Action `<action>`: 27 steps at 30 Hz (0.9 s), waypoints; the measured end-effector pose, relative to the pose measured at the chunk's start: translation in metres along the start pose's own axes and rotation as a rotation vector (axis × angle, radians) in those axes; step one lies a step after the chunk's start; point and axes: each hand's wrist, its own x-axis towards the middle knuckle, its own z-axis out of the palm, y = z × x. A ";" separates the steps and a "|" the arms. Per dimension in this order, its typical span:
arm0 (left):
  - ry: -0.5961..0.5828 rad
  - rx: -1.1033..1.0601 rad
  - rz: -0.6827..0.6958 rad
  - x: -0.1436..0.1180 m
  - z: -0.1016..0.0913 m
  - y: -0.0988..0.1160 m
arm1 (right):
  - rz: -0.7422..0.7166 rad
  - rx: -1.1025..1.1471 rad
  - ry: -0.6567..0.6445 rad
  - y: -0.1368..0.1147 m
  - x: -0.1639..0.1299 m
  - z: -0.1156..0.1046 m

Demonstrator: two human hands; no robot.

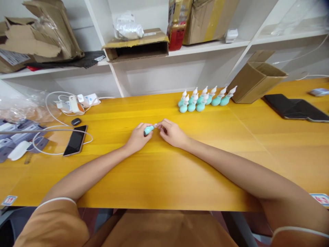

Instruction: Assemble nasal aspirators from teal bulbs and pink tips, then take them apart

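Two hands meet at the middle of the yellow table (164, 178), both closed on one small teal bulb (148, 130). The left hand (138, 137) wraps the bulb's round body, fingers curled over it, the bulb lying on its side against the tabletop. The right hand (172, 133) pinches the white tip (155, 126) at the bulb's right end between thumb and fingertips.

Farther off and to the right stands a cluster of finished bulbs (203, 100), upright, tips up, just left of a tilted cardboard box (253, 84). A phone (75, 140) with a white cable (51, 128) lies at near left.

Likely trouble: the tip is small and the pinch light, so it could slip free and roll off across the smooth table. A hard squeeze by the left hand may deform the soft-looking body and skew the tip where it seats.
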 end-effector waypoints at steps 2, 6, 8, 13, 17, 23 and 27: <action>-0.004 0.010 0.012 0.000 0.000 0.001 | 0.004 0.011 0.001 0.001 0.001 0.000; -0.014 0.031 0.030 -0.002 -0.001 0.004 | -0.005 0.027 0.007 0.000 0.002 -0.001; -0.024 0.034 0.038 -0.003 -0.001 0.006 | -0.011 0.032 0.013 0.000 0.003 -0.002; -0.029 0.039 0.061 -0.005 -0.002 0.010 | 0.039 0.014 0.075 0.017 0.008 -0.008; -0.016 0.033 0.056 -0.005 -0.003 0.012 | 0.083 0.114 0.001 0.032 0.013 -0.017; -0.026 -0.025 0.085 -0.006 -0.005 0.013 | 0.261 0.491 -0.212 0.030 0.014 -0.019; -0.026 -0.208 -0.015 -0.002 -0.007 0.010 | 0.371 0.656 -0.222 0.025 0.016 -0.021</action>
